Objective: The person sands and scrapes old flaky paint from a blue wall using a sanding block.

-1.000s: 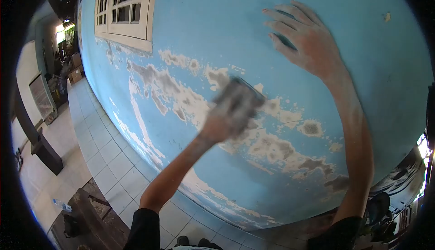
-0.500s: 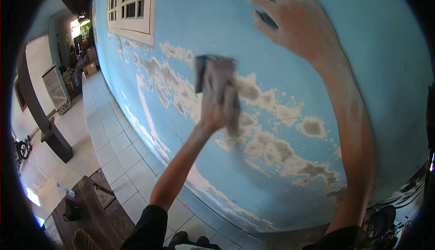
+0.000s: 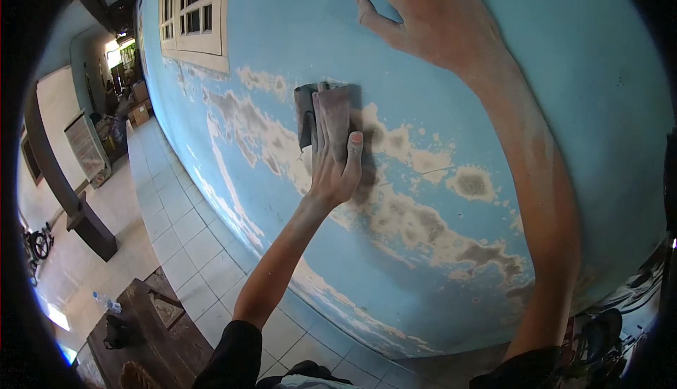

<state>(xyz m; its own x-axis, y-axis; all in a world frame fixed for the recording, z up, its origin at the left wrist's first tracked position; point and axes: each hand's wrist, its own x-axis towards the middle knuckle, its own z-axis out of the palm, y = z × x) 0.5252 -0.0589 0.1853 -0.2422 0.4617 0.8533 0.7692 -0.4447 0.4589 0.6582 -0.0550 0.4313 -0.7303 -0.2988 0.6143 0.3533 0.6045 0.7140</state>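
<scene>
My left hand presses a dark, folded sheet against the blue wall; part of the sheet wraps over its fingers and the thumb lies alongside. Around it the paint has worn away in pale, patchy bands. Higher up on the right, my right hand rests against the wall with its fingers apart and curved, holding nothing. Its fingertips are partly cut off by the top edge of the view.
A cream-framed window is at the upper left. White floor tiles run along the wall's foot. At the lower left are a dark wooden table, a plastic bottle and a post. Dark clutter stands at the lower right.
My right hand appears slightly further left and higher in the view. My left hand stays on the sheet and looks sharper, no longer blurred. The window and wall patches have shifted slightly left.
</scene>
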